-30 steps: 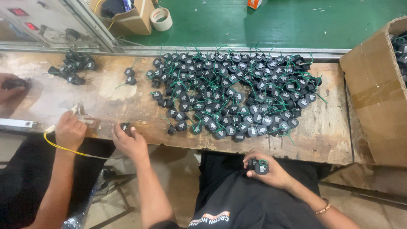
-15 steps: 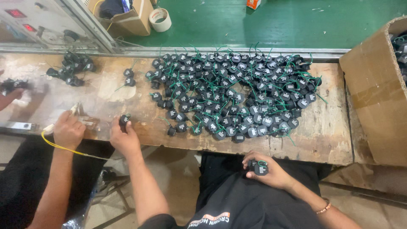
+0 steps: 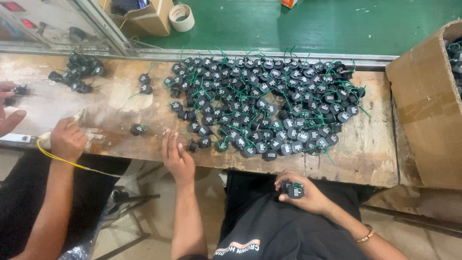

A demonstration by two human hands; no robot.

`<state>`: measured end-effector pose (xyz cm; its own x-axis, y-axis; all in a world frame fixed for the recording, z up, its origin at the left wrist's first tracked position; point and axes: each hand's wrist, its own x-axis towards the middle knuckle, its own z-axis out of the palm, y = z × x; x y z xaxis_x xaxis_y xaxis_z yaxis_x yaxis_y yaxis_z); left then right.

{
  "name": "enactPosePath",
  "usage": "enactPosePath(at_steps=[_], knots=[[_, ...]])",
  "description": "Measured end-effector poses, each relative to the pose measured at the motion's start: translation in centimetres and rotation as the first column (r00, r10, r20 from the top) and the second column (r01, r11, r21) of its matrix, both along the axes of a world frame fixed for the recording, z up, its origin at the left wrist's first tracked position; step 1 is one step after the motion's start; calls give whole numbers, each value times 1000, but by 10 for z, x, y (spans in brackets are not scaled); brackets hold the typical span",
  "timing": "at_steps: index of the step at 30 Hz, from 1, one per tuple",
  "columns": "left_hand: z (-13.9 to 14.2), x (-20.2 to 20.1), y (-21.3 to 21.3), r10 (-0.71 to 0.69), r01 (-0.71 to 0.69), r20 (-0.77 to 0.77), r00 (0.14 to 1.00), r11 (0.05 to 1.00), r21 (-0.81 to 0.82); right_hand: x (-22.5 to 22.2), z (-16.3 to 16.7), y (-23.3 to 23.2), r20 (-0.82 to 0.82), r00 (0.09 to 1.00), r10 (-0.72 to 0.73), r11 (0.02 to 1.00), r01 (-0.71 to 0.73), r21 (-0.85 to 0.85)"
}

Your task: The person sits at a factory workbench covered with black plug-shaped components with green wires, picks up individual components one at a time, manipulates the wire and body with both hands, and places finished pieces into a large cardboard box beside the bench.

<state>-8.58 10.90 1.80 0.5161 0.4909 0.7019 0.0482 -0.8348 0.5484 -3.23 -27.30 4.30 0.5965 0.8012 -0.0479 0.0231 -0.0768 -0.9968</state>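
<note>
A big heap of small black round parts with green wires covers the middle of a worn wooden bench. My left hand lies open on the bench's front edge, fingertips next to a black part at the heap's near-left corner. A single black part lies alone just left of that hand. My right hand is below the bench edge, over my lap, shut on one black part with a green wire.
A co-worker's hand with a yellow cable rests on the bench to the left; another hand is at the far left. A small cluster of parts lies back left. A cardboard box stands right; a tape roll lies on the green floor.
My left hand has let go of the single black part on the bench and moved right to the heap's edge. My right hand has stayed still with its part.
</note>
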Motion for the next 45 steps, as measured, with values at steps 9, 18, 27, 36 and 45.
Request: enactPosePath(at_steps=[9, 18, 27, 36, 45], knots=[[30, -5, 21, -125, 134, -175, 977, 990, 40, 1, 4, 1, 86, 996, 9, 1000, -11, 29], [51, -8, 13, -465, 497, -429, 774, 867, -43, 0, 0, -3, 42, 999, -18, 999, 17, 29], [34, -20, 17, -117, 118, -364, 924, 993, -21, 0, 1, 0, 116, 993, 7, 999, -12, 40], [7, 5, 14, -229, 272, 172, 958, 535, -800, 0, 0, -3, 66, 998, -3, 999, 0, 37], [42, 12, -69, -475, 857, 714, 514, 317, -406, -1, -3, -1, -273, 954, -119, 961, 180, 210]])
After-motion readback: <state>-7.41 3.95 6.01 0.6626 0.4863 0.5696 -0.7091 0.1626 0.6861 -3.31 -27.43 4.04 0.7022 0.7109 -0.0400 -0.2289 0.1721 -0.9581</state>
